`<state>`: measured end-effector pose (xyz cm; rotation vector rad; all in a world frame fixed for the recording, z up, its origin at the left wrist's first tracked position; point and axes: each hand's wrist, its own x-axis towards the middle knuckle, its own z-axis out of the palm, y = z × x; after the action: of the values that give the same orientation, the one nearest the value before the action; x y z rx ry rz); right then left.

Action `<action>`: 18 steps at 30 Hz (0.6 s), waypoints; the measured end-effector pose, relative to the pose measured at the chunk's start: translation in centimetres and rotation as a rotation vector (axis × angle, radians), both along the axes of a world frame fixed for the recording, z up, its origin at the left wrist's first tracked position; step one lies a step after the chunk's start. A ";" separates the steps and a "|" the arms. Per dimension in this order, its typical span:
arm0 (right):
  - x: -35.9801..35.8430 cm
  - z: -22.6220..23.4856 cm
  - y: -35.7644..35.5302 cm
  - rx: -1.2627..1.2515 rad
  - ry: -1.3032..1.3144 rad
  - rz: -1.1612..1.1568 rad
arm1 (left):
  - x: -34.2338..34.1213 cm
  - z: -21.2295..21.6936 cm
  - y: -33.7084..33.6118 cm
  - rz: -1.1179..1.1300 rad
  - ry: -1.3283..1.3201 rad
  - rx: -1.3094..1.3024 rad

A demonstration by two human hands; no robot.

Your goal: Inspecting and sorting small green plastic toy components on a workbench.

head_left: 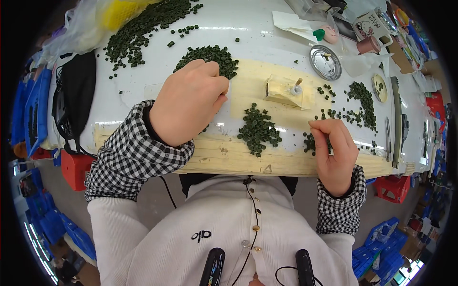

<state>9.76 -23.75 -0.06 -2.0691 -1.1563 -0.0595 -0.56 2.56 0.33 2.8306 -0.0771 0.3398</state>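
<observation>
My left hand [190, 102], curled closed with the knuckles up, is beside a heap of small dark green pieces [210, 59]. Whatever its fingertips hold is hidden. At the right, my right hand [336, 155] has thumb and forefinger bent together above a small cluster of green pieces [310, 144]; anything between the tips is too small to make out. Between the hands lies another green pile [257, 131]. Behind it stands a small block wrapped in yellowish tape [286, 91], with a short peg [298, 82] sticking up from it.
A large green heap [138, 35] and a black cloth [78, 93] lie left. To the right are a round metal lid [325, 63], more green pieces [362, 102], a small dish [379, 88] and tweezers [388, 138]. Wooden edging [229, 155] runs along the table front.
</observation>
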 end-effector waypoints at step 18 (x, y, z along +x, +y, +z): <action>0.7 2.8 3.0 0.293 1.048 0.277 | 0.7 2.8 -2.4 -0.135 0.144 -1.160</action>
<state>10.45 -20.71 2.70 -1.3240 -0.6766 0.8345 0.14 0.16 3.09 1.6796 -0.0241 0.0834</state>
